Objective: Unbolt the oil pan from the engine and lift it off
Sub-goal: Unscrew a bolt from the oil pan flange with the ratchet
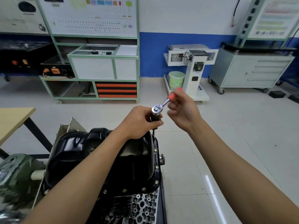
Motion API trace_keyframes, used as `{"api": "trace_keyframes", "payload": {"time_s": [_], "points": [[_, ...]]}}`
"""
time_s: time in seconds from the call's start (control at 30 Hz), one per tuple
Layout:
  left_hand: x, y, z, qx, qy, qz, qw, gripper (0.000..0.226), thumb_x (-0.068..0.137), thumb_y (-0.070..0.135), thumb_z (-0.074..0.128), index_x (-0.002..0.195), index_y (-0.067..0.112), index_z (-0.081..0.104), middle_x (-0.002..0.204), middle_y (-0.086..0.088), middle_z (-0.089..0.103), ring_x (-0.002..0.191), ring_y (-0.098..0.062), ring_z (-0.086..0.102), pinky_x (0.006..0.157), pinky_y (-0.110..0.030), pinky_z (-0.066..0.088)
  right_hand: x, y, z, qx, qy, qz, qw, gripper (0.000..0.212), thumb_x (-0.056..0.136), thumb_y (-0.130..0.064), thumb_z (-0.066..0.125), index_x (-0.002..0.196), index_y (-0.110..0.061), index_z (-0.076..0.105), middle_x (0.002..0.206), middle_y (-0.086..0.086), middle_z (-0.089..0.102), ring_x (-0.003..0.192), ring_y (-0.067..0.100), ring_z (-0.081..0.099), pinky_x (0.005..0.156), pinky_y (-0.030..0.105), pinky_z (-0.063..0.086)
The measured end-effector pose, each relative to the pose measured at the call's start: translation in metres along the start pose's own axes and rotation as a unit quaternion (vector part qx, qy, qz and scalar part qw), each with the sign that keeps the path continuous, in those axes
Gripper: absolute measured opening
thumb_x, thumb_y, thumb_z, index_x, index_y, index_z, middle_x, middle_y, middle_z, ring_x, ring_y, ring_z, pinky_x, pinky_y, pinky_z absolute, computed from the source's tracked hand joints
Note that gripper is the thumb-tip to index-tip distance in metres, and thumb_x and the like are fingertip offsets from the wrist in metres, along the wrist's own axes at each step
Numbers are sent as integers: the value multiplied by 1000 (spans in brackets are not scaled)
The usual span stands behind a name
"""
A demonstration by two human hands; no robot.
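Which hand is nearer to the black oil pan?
Left. The left hand grips the extension just above the far rim of the oil pan; the right hand holds the ratchet, higher and to the right.

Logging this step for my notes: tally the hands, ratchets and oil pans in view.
hands: 2, left hand and right hand
ratchet: 1
oil pan: 1
total: 4

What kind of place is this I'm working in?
Probably an automotive training workshop: a wiring-diagram teaching board on a green frame, an engine with its black oil pan facing up, and a grey wheeled tool cabinet.
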State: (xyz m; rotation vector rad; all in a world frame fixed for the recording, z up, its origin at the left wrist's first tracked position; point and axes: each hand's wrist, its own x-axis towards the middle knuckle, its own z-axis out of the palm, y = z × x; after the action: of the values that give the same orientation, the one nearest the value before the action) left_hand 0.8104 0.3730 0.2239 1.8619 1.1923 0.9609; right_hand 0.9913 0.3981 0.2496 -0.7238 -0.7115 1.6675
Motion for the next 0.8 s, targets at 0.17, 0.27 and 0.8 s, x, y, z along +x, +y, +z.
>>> {"api": "trace_keyframes", "payload": {"time_s": [0.17,0.27,0.8], "points": [[3,3,3,23,14,6,1000,9,88,16,79,86,23,74,72,5,73,66,-19,68,76,-35,55,-70,11,-48,-126,35,-110,985,17,84,-13,67,69,-20,61,60,-2,53,56,14,32,49,22,24],[3,5,5,37,-6,34,999,18,88,15,77,81,31,74,75,-2,72,74,-34,67,73,-37,54,-110,27,-56,-291,30,-177,940,19,74,-18,79,71,-26,63,53,7,48,50,16,40,48,25,36],[2,6,-1,14,-77,25,997,18,84,10,82,101,8,75,94,-2,75,73,-27,64,79,-46,56,-32,3,-33,31,35,-11,999,21,92,-25,62,73,-15,66,62,-6,28,55,8,27,47,17,24]]}}
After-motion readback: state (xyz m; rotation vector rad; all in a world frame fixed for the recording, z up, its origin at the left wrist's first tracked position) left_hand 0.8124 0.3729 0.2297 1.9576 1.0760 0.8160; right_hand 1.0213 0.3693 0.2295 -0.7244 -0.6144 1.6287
